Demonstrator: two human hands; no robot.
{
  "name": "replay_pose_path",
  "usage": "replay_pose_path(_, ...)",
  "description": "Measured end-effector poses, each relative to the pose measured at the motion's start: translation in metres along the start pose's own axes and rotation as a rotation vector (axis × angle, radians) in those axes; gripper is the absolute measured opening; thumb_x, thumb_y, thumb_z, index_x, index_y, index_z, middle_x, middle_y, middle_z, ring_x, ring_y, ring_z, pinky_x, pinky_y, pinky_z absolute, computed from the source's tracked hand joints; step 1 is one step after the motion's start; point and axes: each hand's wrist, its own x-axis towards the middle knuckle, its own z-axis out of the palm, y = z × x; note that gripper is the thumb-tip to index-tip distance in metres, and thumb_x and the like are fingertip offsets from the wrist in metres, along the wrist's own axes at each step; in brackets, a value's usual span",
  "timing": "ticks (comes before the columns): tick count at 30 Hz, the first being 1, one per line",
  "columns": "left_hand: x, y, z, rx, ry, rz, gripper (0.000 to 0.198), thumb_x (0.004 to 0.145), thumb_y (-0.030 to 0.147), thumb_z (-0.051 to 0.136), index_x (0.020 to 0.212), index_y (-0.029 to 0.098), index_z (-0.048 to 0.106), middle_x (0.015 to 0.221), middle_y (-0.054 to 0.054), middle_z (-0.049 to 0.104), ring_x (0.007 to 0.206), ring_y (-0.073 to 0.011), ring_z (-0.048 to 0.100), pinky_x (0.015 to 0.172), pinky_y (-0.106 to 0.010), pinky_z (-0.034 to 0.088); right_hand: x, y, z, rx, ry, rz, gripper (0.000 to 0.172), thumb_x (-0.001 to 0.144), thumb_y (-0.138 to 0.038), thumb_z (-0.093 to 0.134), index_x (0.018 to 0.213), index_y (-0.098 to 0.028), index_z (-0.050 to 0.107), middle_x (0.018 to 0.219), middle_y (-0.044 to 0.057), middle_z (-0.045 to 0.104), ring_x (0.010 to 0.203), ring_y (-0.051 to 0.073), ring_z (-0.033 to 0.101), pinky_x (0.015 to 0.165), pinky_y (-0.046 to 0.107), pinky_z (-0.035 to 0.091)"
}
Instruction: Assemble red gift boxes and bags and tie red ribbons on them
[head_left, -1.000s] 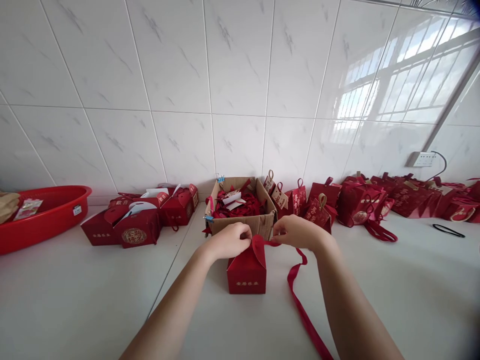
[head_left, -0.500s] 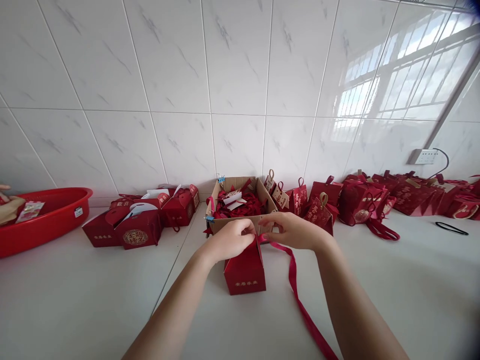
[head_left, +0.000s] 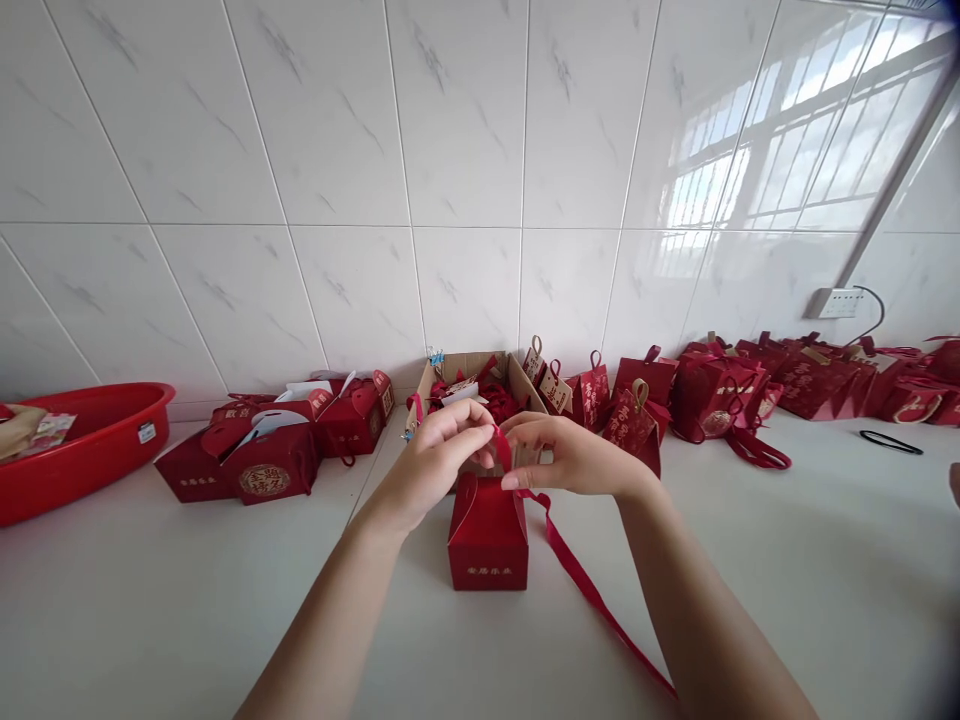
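Note:
A small red box (head_left: 489, 548) with gold characters on its front stands on the white table. Just above its top, my left hand (head_left: 448, 450) pinches a red ribbon (head_left: 581, 580). My right hand (head_left: 562, 455) is closed on the same ribbon close by, its thumb and fingers near the box's top edge. From there the ribbon runs down to the right across the table, passing under my right forearm. Behind my hands sits an open cardboard box (head_left: 529, 388) with red pieces inside.
Several red boxes (head_left: 270, 460) stand at the left beside a red basin (head_left: 90, 450). Red gift bags (head_left: 720, 395) line the wall on the right. A black loop (head_left: 891, 442) lies before them. Part of another hand (head_left: 954, 484) shows at the right edge.
Both hands have risen slightly off the box top, drawing a piece of ribbon up between them. More of the box top shows. Another hand has appeared at the right edge.

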Motion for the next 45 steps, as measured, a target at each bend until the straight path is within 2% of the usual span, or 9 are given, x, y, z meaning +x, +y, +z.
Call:
replay_pose_path(5,-0.003,0.003,-0.004,0.058,0.022,0.042,0.016,0.086,0.031,0.052,0.074,0.02,0.051,0.068,0.005,0.043,0.064,-0.0105,0.04,0.061,-0.023,0.032,-0.008,-0.006,-0.004,0.293,0.018,0.013,0.024,0.089,-0.041,0.059,0.092,-0.018,0.064,0.093,0.005,0.062,0.079,0.014,0.057,0.071,0.028,0.048)
replay_pose_path(9,-0.004,-0.003,-0.011,0.3,-0.081,-0.115,0.026,0.086,0.047,0.051,0.081,0.022,0.055,0.074,0.003,0.051,0.067,-0.0135,0.047,0.06,-0.025,0.034,-0.014,-0.009,-0.009,0.311,0.105,0.001,0.023,0.09,-0.038,0.058,0.085,-0.017,0.066,0.082,0.003,0.062,0.074,0.013,0.055,0.069,0.027,0.046)
replay_pose_path(15,-0.003,-0.021,-0.016,0.909,-0.286,-0.463,0.036,0.073,0.056,0.055,0.067,0.022,0.048,0.066,0.0,0.055,0.052,-0.0145,0.041,0.047,-0.028,0.024,-0.026,-0.014,-0.017,0.352,0.534,-0.073,0.013,0.086,-0.032,0.067,0.081,-0.022,0.073,0.08,0.001,0.066,0.076,0.013,0.059,0.069,0.025,0.048)
replay_pose_path(22,0.002,-0.029,-0.016,0.915,-0.345,-0.462,0.031,0.069,0.049,0.057,0.065,0.022,0.042,0.066,0.001,0.052,0.051,-0.013,0.037,0.045,-0.028,0.022,-0.045,-0.026,-0.029,0.445,1.076,-0.353,0.007,0.084,-0.025,0.068,0.084,-0.027,0.075,0.09,-0.001,0.071,0.088,0.015,0.067,0.078,0.029,0.054)
replay_pose_path(26,0.002,-0.026,-0.022,0.883,-0.368,-0.446,0.027,0.073,0.049,0.055,0.07,0.022,0.048,0.071,0.0,0.055,0.055,-0.0141,0.042,0.047,-0.027,0.025,-0.053,-0.031,-0.037,0.538,1.202,-0.41,0.01,0.084,-0.023,0.065,0.079,-0.024,0.074,0.08,0.0,0.067,0.075,0.014,0.065,0.072,0.03,0.053)
replay_pose_path(31,0.003,-0.028,-0.033,0.815,-0.427,-0.472,0.029,0.075,0.047,0.054,0.064,0.02,0.051,0.067,-0.001,0.057,0.055,-0.0145,0.045,0.049,-0.027,0.027,-0.037,-0.022,-0.028,0.532,0.98,-0.186,0.019,0.083,-0.034,0.062,0.071,-0.021,0.067,0.061,-0.001,0.055,0.059,0.012,0.054,0.058,0.026,0.045)
replay_pose_path(35,0.003,-0.031,-0.04,0.737,-0.458,-0.496,0.029,0.078,0.046,0.051,0.07,0.02,0.062,0.082,-0.004,0.07,0.074,-0.0205,0.061,0.06,-0.028,0.038,-0.008,-0.011,-0.003,0.324,0.476,0.192,0.031,0.084,-0.045,0.057,0.069,-0.018,0.056,0.061,-0.003,0.046,0.055,0.01,0.041,0.051,0.024,0.032)
replay_pose_path(38,0.003,-0.033,-0.043,0.703,-0.455,-0.507,0.029,0.078,0.046,0.052,0.071,0.021,0.064,0.087,-0.004,0.074,0.084,-0.0235,0.065,0.066,-0.028,0.041,0.011,0.0,0.017,0.141,0.154,0.312,0.034,0.085,-0.042,0.051,0.062,-0.019,0.043,0.059,-0.004,0.036,0.053,0.008,0.032,0.049,0.024,0.026)
replay_pose_path(45,0.004,-0.037,-0.044,0.677,-0.423,-0.52,0.026,0.076,0.046,0.056,0.07,0.021,0.062,0.087,-0.006,0.075,0.086,-0.0268,0.067,0.068,-0.031,0.043,0.028,0.012,0.042,-0.006,-0.057,0.408,0.04,0.082,-0.035,0.051,0.052,-0.019,0.03,0.053,-0.004,0.031,0.049,0.008,0.028,0.048,0.025,0.023)
